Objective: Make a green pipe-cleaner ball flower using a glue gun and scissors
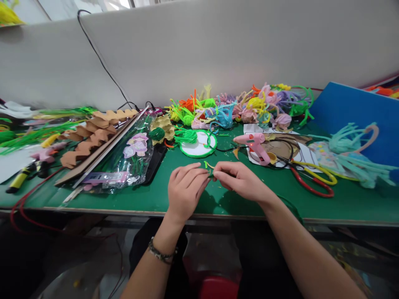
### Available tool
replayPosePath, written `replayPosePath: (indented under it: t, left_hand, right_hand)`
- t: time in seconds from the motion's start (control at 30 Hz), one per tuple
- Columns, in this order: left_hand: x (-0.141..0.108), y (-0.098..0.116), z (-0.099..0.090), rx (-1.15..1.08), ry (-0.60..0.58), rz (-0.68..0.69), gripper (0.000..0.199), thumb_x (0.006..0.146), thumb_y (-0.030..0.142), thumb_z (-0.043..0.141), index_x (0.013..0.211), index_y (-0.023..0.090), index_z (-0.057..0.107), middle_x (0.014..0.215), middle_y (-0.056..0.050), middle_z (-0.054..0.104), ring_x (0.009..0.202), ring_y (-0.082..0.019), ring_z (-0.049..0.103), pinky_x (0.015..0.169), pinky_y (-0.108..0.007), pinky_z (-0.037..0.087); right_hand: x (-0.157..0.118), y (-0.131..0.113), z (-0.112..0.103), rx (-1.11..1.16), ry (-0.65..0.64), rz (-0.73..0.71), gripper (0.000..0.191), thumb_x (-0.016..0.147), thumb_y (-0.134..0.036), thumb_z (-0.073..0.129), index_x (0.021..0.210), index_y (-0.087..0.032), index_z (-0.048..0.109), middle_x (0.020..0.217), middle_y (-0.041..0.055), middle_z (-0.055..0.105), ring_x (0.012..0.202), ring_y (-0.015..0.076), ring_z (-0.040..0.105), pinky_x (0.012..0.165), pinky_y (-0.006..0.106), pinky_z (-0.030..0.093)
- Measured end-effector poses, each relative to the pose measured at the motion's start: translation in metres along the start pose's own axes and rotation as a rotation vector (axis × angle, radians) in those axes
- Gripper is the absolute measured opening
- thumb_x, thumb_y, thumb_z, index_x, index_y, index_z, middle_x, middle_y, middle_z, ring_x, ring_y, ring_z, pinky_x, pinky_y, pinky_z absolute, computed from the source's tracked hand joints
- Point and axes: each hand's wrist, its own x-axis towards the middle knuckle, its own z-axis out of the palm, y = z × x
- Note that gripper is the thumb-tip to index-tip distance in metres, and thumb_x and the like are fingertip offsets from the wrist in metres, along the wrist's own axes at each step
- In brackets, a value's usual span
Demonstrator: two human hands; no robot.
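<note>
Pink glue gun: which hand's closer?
Right. The right hand is just on the near side of the pink glue gun; the left hand is farther off, to its left.

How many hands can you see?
2: the left hand and, beside it, the right hand, both over the green table, nearer than the pink glue gun.

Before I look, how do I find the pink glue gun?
Find the big blue panel at the right of the green table, then look left, just beyond the right hand. The glue gun lies partly on white paper. It's hard and gun-shaped with a little orange light, unlike the fluffy pink bundles behind it.
</note>
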Motion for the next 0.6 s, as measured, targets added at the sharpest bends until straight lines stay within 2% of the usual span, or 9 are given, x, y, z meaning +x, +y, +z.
replayPosePath:
  t: [0.1, 0.2, 0.37, 0.5, 0.6]
  left_hand:
    - [0.0, -0.003, 0.002, -0.107, -0.061, -0.099, 0.012, 0.081, 0.024, 0.054, 0.074, 0.022, 0.064, 0.078, -0.002, 0.07, 0.088, -0.019, 0.061, 0.078, -0.031, 0.04]
    - [0.002, -0.005, 0.004, -0.239, -0.124, -0.208, 0.014, 0.08, 0.026, 0.054, 0.07, 0.02, 0.062, 0.076, -0.004, 0.069, 0.085, -0.019, 0.06, 0.078, -0.032, 0.042]
    - [0.005, -0.002, 0.004, -0.515, -0.268, -0.325, 0.006, 0.075, 0.023, 0.055, 0.073, 0.018, 0.058, 0.079, -0.005, 0.066, 0.078, -0.017, 0.057, 0.073, -0.028, 0.043]
    - [0.008, -0.001, 0.0, -0.735, -0.33, -0.526, 0.01, 0.07, 0.026, 0.053, 0.074, 0.017, 0.056, 0.081, -0.005, 0.062, 0.079, -0.017, 0.056, 0.075, -0.028, 0.043]
    - [0.008, -0.003, -0.002, -0.815, -0.364, -0.641, 0.014, 0.067, 0.027, 0.053, 0.076, 0.016, 0.056, 0.082, -0.004, 0.06, 0.083, -0.018, 0.056, 0.08, -0.029, 0.042]
  right_hand:
    - [-0.001, 0.002, 0.004, -0.273, 0.061, -0.115, 0.018, 0.086, -0.022, 0.042, 0.078, -0.015, 0.056, 0.071, 0.0024, 0.06, 0.063, 0.0112, 0.052, 0.06, 0.022, 0.039]
    - [-0.002, 0.004, 0.006, -0.441, 0.058, -0.177, 0.018, 0.087, -0.021, 0.041, 0.089, -0.014, 0.058, 0.085, 0.0079, 0.065, 0.075, 0.0154, 0.057, 0.065, 0.026, 0.041]
    - [-0.001, 0.004, 0.001, -0.316, 0.083, -0.167, 0.013, 0.085, -0.021, 0.049, 0.081, -0.015, 0.059, 0.072, 0.0022, 0.065, 0.063, 0.0104, 0.055, 0.059, 0.02, 0.04]
    - [0.0, 0.008, -0.002, -0.172, 0.126, -0.124, 0.014, 0.085, -0.022, 0.049, 0.077, -0.016, 0.058, 0.068, 0.0, 0.062, 0.059, 0.0095, 0.053, 0.056, 0.019, 0.039]
    - [0.001, 0.012, -0.003, -0.195, 0.143, -0.132, 0.014, 0.085, -0.022, 0.048, 0.076, -0.016, 0.057, 0.069, 0.0005, 0.062, 0.061, 0.0103, 0.053, 0.058, 0.02, 0.039]
